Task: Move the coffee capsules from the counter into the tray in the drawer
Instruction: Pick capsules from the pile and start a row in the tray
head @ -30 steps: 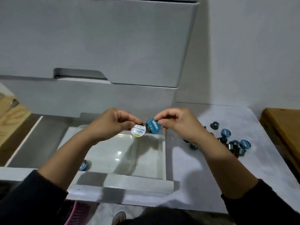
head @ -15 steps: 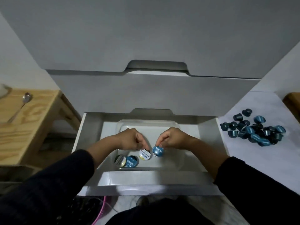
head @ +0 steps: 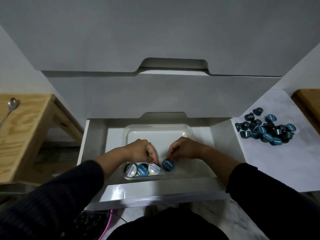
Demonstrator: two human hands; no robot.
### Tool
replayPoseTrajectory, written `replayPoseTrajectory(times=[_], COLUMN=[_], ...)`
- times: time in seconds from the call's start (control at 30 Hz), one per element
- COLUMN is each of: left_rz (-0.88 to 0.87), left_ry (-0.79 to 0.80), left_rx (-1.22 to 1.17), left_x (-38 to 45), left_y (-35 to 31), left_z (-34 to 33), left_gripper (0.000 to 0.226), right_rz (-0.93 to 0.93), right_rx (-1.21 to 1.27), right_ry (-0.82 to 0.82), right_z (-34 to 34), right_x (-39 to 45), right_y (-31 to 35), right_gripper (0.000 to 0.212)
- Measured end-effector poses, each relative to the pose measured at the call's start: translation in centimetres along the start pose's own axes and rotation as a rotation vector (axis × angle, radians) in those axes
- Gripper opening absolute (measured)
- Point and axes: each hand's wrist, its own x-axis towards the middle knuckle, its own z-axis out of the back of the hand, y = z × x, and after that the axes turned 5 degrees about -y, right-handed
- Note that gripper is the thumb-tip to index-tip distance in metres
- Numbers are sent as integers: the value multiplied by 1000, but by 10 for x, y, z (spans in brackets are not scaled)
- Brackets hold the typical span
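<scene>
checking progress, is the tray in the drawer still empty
No. The clear tray already has capsules along its near edge.

Home kitchen: white drawer unit (head: 155, 94), marble counter (head: 277, 161), coffee capsules (head: 266, 130), spoon (head: 12, 104)

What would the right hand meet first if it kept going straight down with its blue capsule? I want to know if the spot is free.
Probably the bare tray floor; the right hand holds the blue capsule beside the row, though depth is unclear.
</scene>
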Motion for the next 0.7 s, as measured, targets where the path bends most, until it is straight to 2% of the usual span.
replayPoseTrajectory(times=[0.37,0.53,0.6,0.7], left_rz=[30,80,89,132], left_ry=[12,-47,-80,-129], left_rx=[16,-69,-22,162], left_x=[-1,-5,-8,-13], left_y=[3,-1,-6,-16], left_z=[-2,-4,-2,2], left_gripper=[15,17,13,23], right_rz=[-7,-19,-4,13], right_rx=[-35,27,10,-121], right_ry=[56,9,-32,-84], right_z=[-5,-5,-5,-7], right_x=[-1,-5,-7,-11], right_y=[3,3,8,22], right_gripper=[19,15,12,18])
